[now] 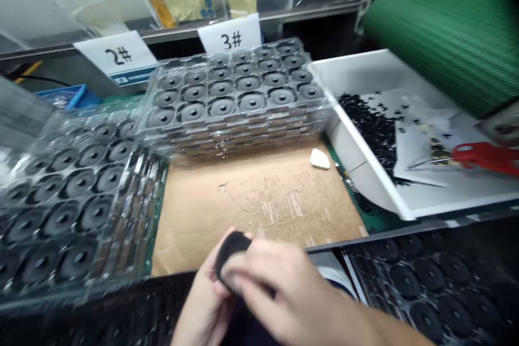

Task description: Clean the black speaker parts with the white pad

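The left grip (208, 286) curls around a black piece (233, 248), pinching it from behind and the left. The right grip (279, 281) has its fingertips bunched together at the near edge, apparently pinching there too, though blur hides the exact contact. The piece sits between both grips, tilted and raised before the body; the left probably steadies it so that the right can work its edge.

Just beyond the grips lies a cardboard sheet (198, 200), likely there to shield the surface, with a white chip (320, 159) at its far right. Past it, the far trays (235, 132) of round parts close off the way ahead; the left trays (117, 243) do so on the left. To the right, the wall of a white box (365, 173) bars a straight sideways reach to its black bits (368, 130) and red tool (486, 157). More trays (430, 281) lie low, right of the right grip.
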Available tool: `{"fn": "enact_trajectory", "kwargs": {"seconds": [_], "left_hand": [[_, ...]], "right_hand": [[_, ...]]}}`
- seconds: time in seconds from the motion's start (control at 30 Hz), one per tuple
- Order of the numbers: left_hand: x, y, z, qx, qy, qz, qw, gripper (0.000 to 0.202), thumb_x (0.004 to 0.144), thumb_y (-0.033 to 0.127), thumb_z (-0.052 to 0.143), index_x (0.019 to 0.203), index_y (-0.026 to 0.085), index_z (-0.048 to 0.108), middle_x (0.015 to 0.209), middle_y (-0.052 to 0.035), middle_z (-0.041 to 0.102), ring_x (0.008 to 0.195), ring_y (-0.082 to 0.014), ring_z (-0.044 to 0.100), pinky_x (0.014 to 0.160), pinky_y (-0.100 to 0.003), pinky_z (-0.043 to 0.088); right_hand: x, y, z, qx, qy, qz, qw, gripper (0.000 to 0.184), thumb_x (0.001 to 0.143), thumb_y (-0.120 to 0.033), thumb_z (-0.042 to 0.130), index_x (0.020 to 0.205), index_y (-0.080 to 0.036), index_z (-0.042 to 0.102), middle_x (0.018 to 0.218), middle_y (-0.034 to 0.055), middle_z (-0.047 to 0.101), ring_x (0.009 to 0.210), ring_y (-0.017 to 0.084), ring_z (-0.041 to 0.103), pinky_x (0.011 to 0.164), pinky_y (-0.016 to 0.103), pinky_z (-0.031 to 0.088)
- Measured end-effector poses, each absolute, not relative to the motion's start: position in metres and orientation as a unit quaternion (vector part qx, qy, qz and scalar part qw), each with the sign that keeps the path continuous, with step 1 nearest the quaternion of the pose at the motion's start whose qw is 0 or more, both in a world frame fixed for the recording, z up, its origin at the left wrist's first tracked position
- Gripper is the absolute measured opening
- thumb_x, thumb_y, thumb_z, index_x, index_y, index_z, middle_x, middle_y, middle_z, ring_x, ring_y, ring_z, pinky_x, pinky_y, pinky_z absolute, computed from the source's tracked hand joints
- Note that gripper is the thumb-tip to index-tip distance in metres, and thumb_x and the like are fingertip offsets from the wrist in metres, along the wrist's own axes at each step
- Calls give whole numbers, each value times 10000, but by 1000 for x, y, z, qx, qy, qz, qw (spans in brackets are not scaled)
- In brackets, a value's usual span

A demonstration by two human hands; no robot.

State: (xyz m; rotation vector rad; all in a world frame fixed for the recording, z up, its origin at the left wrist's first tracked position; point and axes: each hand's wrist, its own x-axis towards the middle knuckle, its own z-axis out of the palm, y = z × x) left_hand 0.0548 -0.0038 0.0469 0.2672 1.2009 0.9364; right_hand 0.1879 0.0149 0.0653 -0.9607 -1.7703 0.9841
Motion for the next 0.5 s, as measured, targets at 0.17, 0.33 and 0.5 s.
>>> {"fn": "enact_trajectory", "kwargs": {"seconds": [0.17,0.33,0.5], "left_hand": [[58,-7,39,130,445,425,778,633,434,341,882,1029,229,699,971,-60,730,929,-208,672,860,-281,507],[52,-8,40,67,415,457,784,706,323,289,911,996,227,708,1008,-53,716,892,-186,661,831,-268,496],[63,-5,48,62,425,423,798,459,500,257,864,930,183,721,797,9,688,733,-102,629,679,-177,497]], "right_hand": [[196,13,70,-383,-722,350,457,234,875,-99,493,1059,-144,631,850,81,689,772,157,649,709,253,535],[221,-2,63,-387,-784,337,350,195,872,-158,522,1019,-230,629,714,13,659,608,121,631,548,190,505],[213,13,66,-391,-809,190,395,228,909,-139,490,1069,-187,646,837,47,689,708,154,578,646,288,438]]}}
